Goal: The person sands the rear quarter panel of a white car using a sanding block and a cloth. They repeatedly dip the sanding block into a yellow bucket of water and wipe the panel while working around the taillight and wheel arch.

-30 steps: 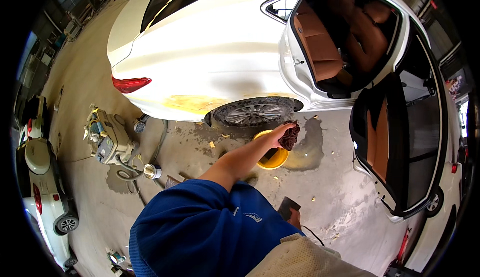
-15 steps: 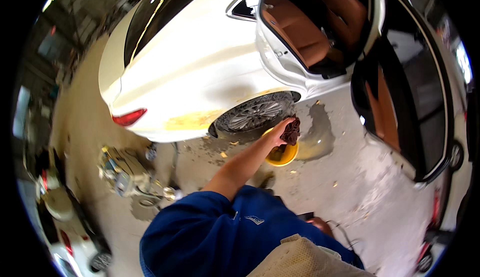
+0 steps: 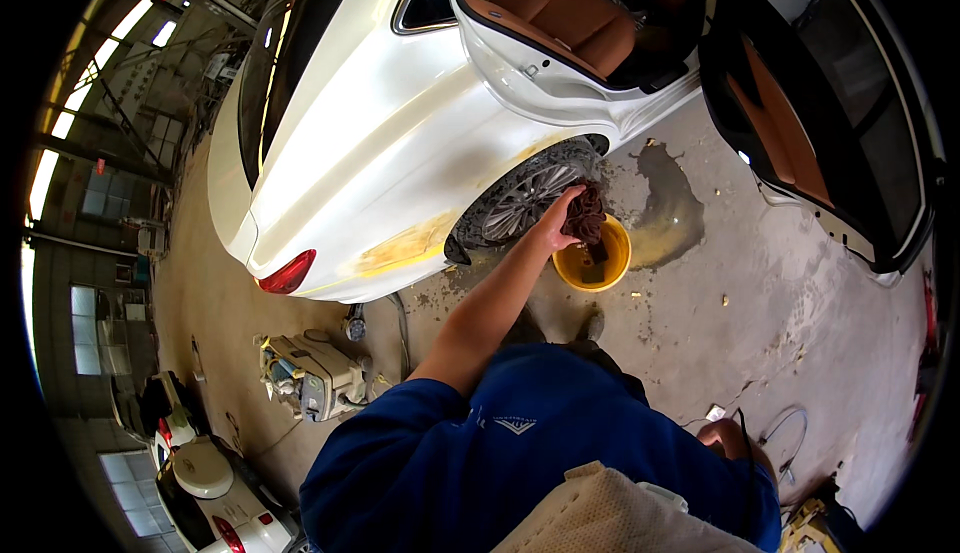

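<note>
Left hand (image 3: 558, 221) is gripping a bunched dark brown cloth (image 3: 585, 215), fingers curling round its left side. In view the cloth is overlapping the upper left rim of a yellow bucket (image 3: 625, 258), just beside the rear wheel (image 3: 525, 201) of a white car (image 3: 400, 168). Bucket is standing upright on the concrete floor (image 3: 780, 303); a dark wet stain (image 3: 672, 203) is spreading to its right.

Right hand (image 3: 722, 436) is sitting low at the right, close against the blue shirt (image 3: 560, 403); it is mostly hidden there, so I cannot tell whether it is holding anything.

A yellowish patch (image 3: 405, 243) is showing on the car's rear panel, between the wheel and the red tail light (image 3: 288, 271). Rear door (image 3: 870, 133) is standing wide, and a brown seat (image 3: 565, 13) is showing inside. A boxy beige machine (image 3: 325, 383) is resting on the floor below the car's rear. Another white car (image 3: 245, 498) is standing at the lower left.
</note>
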Motion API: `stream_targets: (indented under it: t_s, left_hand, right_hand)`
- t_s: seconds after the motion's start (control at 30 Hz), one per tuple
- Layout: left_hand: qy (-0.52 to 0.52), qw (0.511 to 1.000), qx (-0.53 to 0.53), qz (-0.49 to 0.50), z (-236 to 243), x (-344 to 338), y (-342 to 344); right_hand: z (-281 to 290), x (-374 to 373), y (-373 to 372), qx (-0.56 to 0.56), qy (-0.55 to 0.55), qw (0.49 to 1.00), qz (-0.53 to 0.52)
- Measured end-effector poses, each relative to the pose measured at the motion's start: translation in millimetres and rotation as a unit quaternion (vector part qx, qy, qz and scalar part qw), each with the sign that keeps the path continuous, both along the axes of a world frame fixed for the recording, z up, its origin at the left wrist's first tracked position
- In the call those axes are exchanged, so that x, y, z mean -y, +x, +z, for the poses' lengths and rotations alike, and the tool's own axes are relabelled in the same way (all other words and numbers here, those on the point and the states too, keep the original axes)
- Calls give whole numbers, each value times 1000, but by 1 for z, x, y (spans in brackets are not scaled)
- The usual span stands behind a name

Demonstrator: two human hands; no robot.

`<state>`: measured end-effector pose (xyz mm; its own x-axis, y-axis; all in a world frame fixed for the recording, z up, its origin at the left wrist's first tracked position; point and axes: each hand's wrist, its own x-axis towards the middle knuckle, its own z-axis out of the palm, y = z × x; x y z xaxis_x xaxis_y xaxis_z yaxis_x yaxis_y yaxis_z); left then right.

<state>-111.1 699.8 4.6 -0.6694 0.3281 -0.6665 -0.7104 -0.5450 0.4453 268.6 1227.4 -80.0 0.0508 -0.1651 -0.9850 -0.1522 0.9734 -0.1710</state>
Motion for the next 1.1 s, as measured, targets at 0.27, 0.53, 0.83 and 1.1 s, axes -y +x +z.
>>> stream_targets:
  t_s: [0.27,0.53,0.83,1.1]
  left_hand:
    - [-17,995,-90,32,65,74,-17]
    - [1,981,-178,76,104,225,-23]
    - [-113,942,-313,35,210,450,-58]
    - [-422,695,-574,-92,329,536,-146]
  right_hand:
    - [55,20,40,-207,32,978,-26]
    - [-71,63,15,-426,-79,827,-358]
    - [40,514,-322,-535,-412,563,-476]
    - [216,854,-496,-753,-355,306,-462]
